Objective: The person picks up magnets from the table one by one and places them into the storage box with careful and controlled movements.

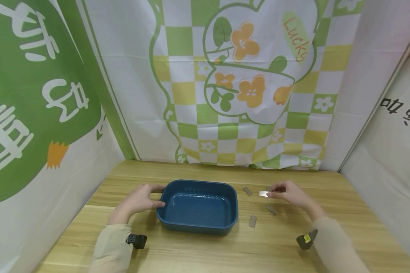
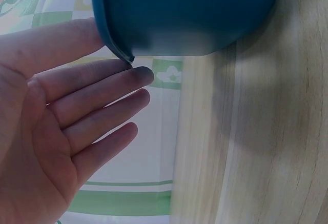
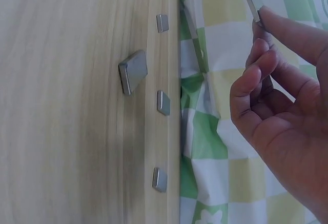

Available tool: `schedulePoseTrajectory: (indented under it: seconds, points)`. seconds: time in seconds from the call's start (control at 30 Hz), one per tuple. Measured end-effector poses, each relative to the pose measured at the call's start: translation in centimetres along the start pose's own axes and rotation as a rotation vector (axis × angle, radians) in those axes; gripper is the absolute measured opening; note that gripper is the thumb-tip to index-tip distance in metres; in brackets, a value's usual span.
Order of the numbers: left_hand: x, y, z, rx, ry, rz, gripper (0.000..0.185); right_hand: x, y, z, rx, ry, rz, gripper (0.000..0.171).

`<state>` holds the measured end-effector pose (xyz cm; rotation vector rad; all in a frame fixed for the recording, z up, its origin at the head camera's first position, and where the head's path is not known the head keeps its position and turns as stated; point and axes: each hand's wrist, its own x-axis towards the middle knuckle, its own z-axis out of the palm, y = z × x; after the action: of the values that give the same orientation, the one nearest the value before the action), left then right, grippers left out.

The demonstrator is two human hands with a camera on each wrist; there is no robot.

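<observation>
My right hand [image 1: 290, 195] pinches a thin, flat rectangular silver metal piece [image 1: 263, 193] between thumb and fingers, above the table. In the right wrist view, that metal piece [image 3: 252, 2] sticks out past the fingertips. Several similar metal pieces lie on the wood below, among them one nearer the camera [image 3: 133, 72] and one beside the tray [image 1: 247, 190]. At the left end of a deep blue rectangular tray [image 1: 197, 229], my left hand [image 1: 140, 201] touches the rim with thumb and index finger. Its other fingers extend straight beside the tray in the left wrist view.
The wooden table [image 1: 205, 254] ends at the back against a hanging green-and-white checked cloth [image 1: 208, 131]. Printed cloth walls stand on the left [image 1: 99, 170] and right [image 1: 389, 170]. Each wrist wears a small black camera.
</observation>
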<state>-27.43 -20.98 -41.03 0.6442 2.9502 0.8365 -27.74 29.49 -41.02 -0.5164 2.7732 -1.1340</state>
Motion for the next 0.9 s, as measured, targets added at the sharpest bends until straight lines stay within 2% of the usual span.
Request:
schedulePoseTrajectory:
  seconds: [0.5,0.9]
  points:
    - [-0.1,0.1,-0.2,-0.011,-0.006,0.016,0.055,2.1,-0.7,0.8,-0.021,-0.024,-0.070,0.024]
    - [0.1,0.0,0.0,-0.011,-0.009,-0.001,0.054,3.8,-2.0,1.3,0.004,-0.061,-0.051,0.022]
